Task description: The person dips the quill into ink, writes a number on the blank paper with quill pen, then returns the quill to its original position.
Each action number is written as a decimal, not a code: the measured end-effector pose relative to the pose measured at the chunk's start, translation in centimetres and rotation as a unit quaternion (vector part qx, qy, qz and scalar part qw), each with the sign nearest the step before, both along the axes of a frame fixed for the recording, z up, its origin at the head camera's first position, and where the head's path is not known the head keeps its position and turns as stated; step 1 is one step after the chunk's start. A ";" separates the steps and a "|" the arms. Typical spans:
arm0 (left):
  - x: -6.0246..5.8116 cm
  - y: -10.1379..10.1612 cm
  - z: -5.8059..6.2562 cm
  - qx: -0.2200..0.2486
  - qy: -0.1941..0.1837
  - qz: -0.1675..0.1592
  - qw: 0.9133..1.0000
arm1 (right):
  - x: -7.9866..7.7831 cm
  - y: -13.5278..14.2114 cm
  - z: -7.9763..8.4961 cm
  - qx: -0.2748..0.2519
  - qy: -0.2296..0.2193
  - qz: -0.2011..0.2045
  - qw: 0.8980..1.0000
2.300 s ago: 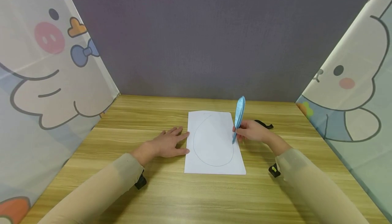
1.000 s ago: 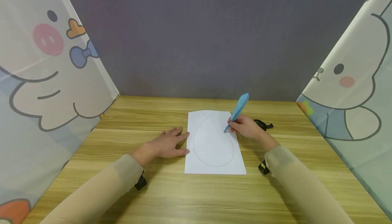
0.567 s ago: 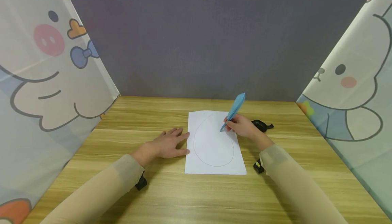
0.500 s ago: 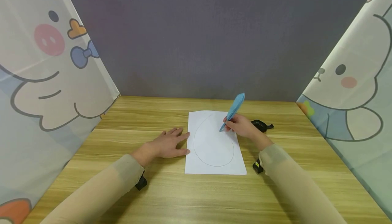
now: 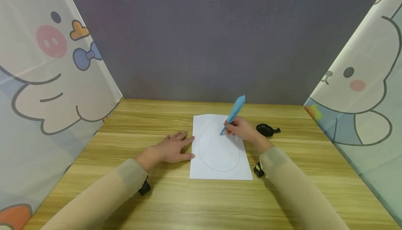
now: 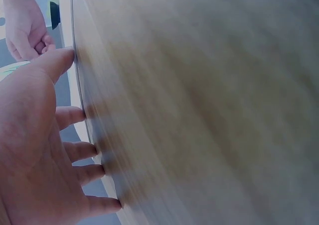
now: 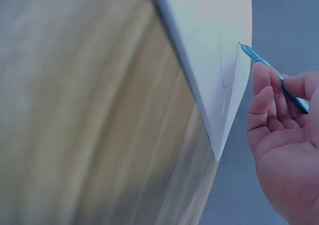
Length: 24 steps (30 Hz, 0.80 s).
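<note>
A white sheet of paper point(image 5: 216, 153) lies on the wooden table, bearing a thin, rounded teardrop-like outline point(image 5: 222, 171). My right hand point(image 5: 241, 128) holds a light blue pen point(image 5: 236, 108) with a broad, feather-shaped upper end. Thumb and fingers pinch the pen point(image 7: 255, 55) near its point in the right wrist view. The pen's tip is at the paper, inside the upper right part of the outline. My left hand point(image 5: 171, 149) rests flat beside the paper's left edge, fingers spread, with thumb and index fingertips right at that edge. Its fingers point(image 6: 79, 152) are straight in the left wrist view.
Right of the paper, a small round black object point(image 5: 265, 130) with a short strap lies on the wooden table point(image 5: 201, 205). Black wrist devices point(image 5: 144, 187) sit under the sleeves. A dark grey panel point(image 5: 201, 38) stands behind, with cartoon-printed cloths point(image 5: 53, 66) on both sides.
My right hand has moved left with the pen, from the paper's right edge to inside the outline, uncovering the black object. The left hand stays in place.
</note>
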<state>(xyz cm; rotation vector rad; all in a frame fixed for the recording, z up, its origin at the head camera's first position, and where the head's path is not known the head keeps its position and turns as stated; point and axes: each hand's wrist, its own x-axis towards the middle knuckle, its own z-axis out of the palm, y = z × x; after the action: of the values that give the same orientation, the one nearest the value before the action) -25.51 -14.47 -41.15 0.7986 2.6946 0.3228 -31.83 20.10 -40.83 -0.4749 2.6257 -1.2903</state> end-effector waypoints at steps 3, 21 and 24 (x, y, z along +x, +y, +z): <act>0.0 0.0 0.0 0.000 -0.001 0.000 1.000 | -0.1 -0.3 -0.1 -0.006 -0.003 0.003 1.000; -0.1 0.1 -0.1 -0.005 -0.001 0.004 1.000 | -0.5 -2.5 -0.3 -0.017 0.007 0.030 0.999; -0.1 0.1 -0.1 -0.005 0.000 0.005 1.000 | -0.4 -2.9 -0.3 -0.018 0.004 0.034 0.999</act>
<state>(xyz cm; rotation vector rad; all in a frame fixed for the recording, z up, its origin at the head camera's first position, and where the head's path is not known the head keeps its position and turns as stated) -25.59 -14.40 -41.26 0.7821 2.6992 0.3100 -32.21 17.15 -41.09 -0.5700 2.5736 -1.3197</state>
